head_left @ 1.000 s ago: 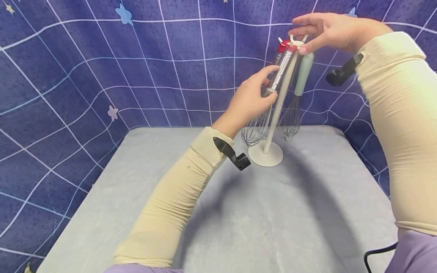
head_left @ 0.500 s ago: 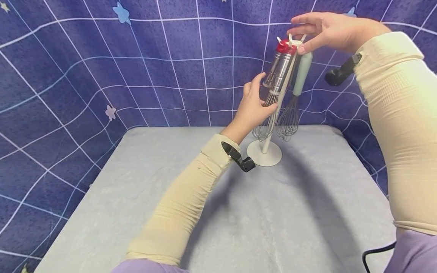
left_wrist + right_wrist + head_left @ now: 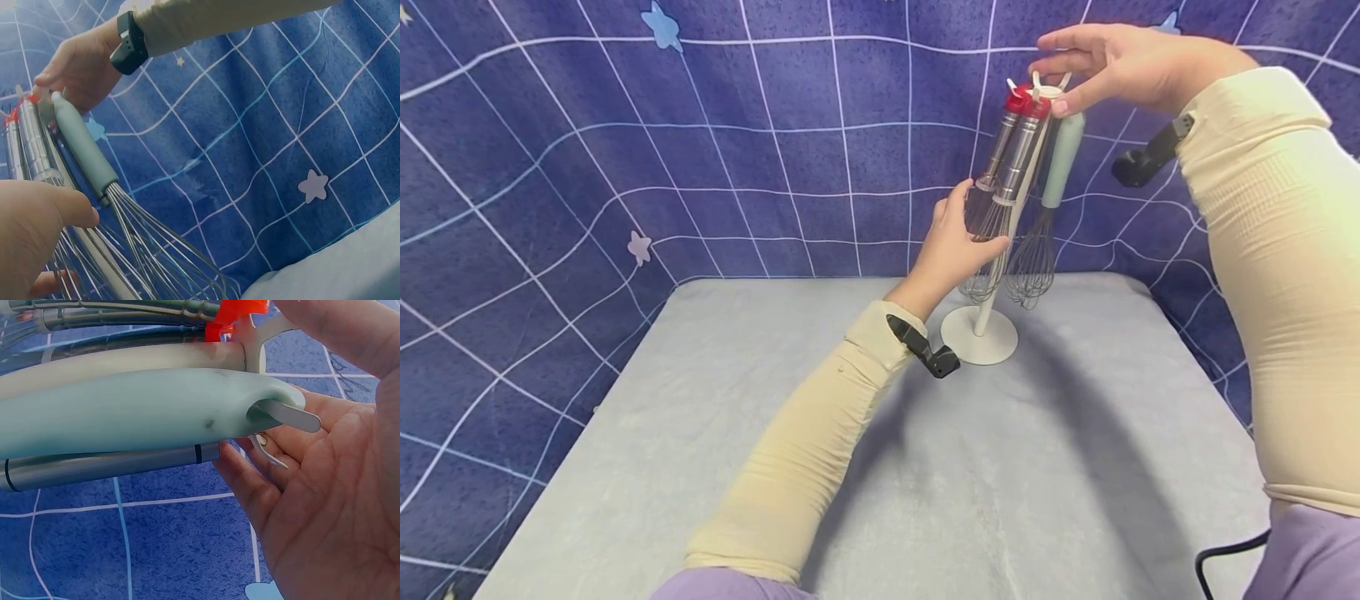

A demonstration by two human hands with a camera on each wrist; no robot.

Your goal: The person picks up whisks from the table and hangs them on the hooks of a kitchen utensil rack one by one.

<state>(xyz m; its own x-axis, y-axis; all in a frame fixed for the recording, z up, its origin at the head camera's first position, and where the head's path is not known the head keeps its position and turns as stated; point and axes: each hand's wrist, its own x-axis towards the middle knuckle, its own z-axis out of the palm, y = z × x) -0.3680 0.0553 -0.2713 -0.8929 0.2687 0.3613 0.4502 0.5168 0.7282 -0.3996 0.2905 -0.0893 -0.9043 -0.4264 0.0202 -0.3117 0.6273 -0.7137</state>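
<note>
A cream utensil stand (image 3: pixel 962 337) with a round base bears several hanging whisks. My right hand (image 3: pixel 1123 67) holds the stand's hooked top between thumb and fingers. Two steel whisks with red ends hang on the left side, a front whisk (image 3: pixel 1019 154) and a rear whisk (image 3: pixel 999 150). My left hand (image 3: pixel 949 243) is around their wires, thumb in front and fingers partly hidden behind. Contact with the wires is hard to tell. A whisk with a mint green handle (image 3: pixel 1064 162) hangs on the right. In the right wrist view, a silver handle (image 3: pixel 112 467) with black bands shows beneath the green one.
The stand is near the back of a table with a grey cloth (image 3: pixel 760 417). Behind hangs a blue curtain (image 3: pixel 790 150) with grid lines and stars. A black cable (image 3: pixel 1232 552) lies at the right front.
The red-ended whisks have come to hang side by side, and their wires have shifted right. My left hand has moved slightly right and down. My right hand stays at the stand's top.
</note>
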